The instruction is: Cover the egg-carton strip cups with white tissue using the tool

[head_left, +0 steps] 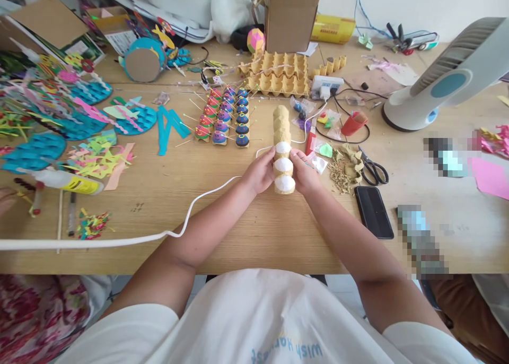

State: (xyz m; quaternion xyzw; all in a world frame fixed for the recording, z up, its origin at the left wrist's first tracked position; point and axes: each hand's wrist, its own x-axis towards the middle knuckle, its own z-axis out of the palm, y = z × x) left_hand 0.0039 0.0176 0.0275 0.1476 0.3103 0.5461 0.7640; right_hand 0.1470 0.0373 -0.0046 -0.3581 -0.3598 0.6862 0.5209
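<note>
Between my two hands is an egg carton strip [283, 150], a row of brownish cups held lengthwise above the table. Its nearer cups have white tops, while the farther ones are bare. My left hand [260, 172] is closed on the strip's left side, and my right hand [304, 170] grips the right side. Just beyond and to the left stand several painted egg carton strips [220, 117], coloured red, purple and dark blue, with thin sticks poking out sideways. To the right of my right hand lie torn carton scraps [345, 167] and black scissors [373, 166].
A white cable [191, 205] crosses over my left forearm. Egg trays [278, 75] and a power strip [326, 85] sit at the back. At right are a phone [374, 211] and a fan [441, 77]; at left, a glue bottle [66, 181] and blue craft pieces [35, 150].
</note>
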